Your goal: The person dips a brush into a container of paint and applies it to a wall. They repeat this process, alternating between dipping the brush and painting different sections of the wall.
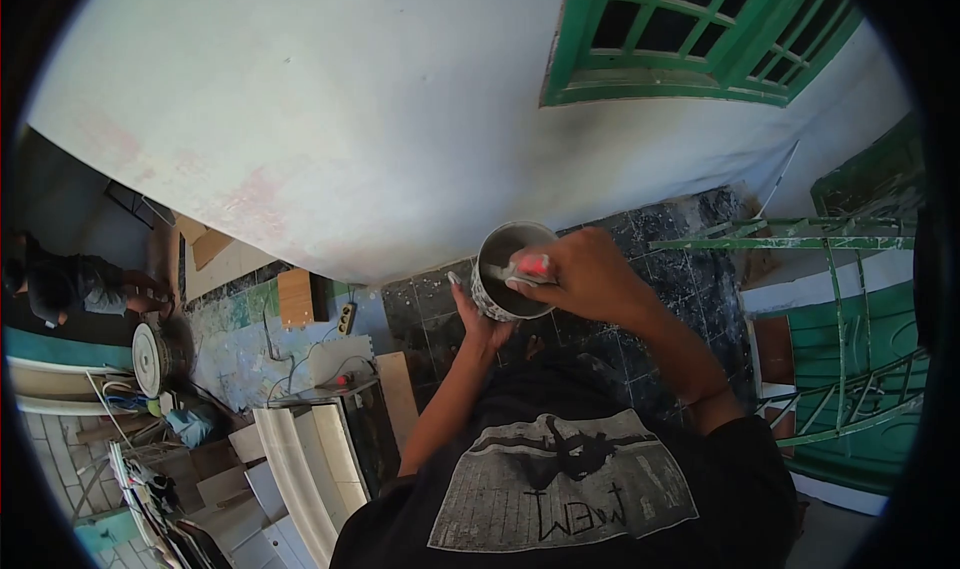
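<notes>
Well, from my remote seat the biggest thing in the head view is the pale painted wall (350,119), with pinkish patches low on its left; below it runs the dark tiled floor (655,269), spattered with light specks. Next in size comes the green window frame (625,87), high on the right; lower on that side I see a green metal scaffold frame (770,242), while another person (75,289) is well apart at the far left.

Closer in, the patterned bucket (487,294) is held up in front of the black T-shirt (565,484), mouth towards me, its inside greyish; I cannot tell what it contains. My left hand (480,326) cups its lower left part, thumb up beside the wall of the bucket, fingers partly hidden beneath; my right hand (585,269) is over the rim's right side, its grip closed around the red-handled tool (533,265).

Smallest is that tool; its long axis runs leftwards from the right grip across the bucket's mouth, grey end inside; the right hand is the nearer, and the left lies below and left; whether the end is blade or bristle, I cannot tell.
</notes>
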Tool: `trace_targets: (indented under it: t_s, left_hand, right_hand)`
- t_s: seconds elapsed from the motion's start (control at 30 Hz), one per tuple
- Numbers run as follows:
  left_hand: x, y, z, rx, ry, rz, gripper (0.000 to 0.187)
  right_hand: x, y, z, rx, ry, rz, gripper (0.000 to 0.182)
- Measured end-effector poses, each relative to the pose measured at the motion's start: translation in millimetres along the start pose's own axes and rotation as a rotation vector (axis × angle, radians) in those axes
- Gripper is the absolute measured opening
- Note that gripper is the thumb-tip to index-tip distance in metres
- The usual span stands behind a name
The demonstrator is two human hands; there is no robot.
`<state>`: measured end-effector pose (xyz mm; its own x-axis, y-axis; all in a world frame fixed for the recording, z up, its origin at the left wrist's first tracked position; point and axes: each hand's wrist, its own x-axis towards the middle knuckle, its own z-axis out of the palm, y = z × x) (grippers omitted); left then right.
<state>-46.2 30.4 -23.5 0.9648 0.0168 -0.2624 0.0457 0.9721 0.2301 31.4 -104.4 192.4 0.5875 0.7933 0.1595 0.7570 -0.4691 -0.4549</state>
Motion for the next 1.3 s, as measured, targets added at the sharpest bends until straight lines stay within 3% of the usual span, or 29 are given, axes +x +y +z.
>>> trace_targets:
  t_s: [0.17,0.27,0.57,0.77,0.87,1.17,1.3]
  left_hand:
    - [-9.9,31.3,-12.9,0.035,0.071,-0.007,0.091]
    - [-15.7,49.9,-19.8,0.013,-0.068,-0.048,0.088]
    - [-16.3,83.9,-16.1,-0.081,-0.142,-0.09,0.075]
    - [-18.5,101.5,-26.1,-0.041,-0.147,-0.075,0.071]
    - [-16.1,107.6,-37.3,-0.044,-0.145,-0.057,0.071]
    - [-14.8,121.5,-40.7,-0.053,-0.062,0.107,0.063]
    - [-16.8,120.2,-42.8,-0.021,-0.064,0.097,0.066]
  right_hand:
    - [-0.1,-27.8,-10.3,0.064,0.14,-0.205,0.029]
    - [6.9,-30.9,-6.4,-0.005,0.162,-0.288,0.028]
    - [33.1,-58.6,18.0,-0.253,0.245,-0.37,0.039]
    - [52.8,-71.8,33.5,-0.195,0.304,-0.398,0.038]
    - [55.4,-77.7,33.6,-0.086,0.284,-0.222,0.037]
    - [42.1,-74.2,91.4,0.715,0.854,0.396,0.021]
    - [40.7,-78.9,104.3,0.883,0.895,0.432,0.02]
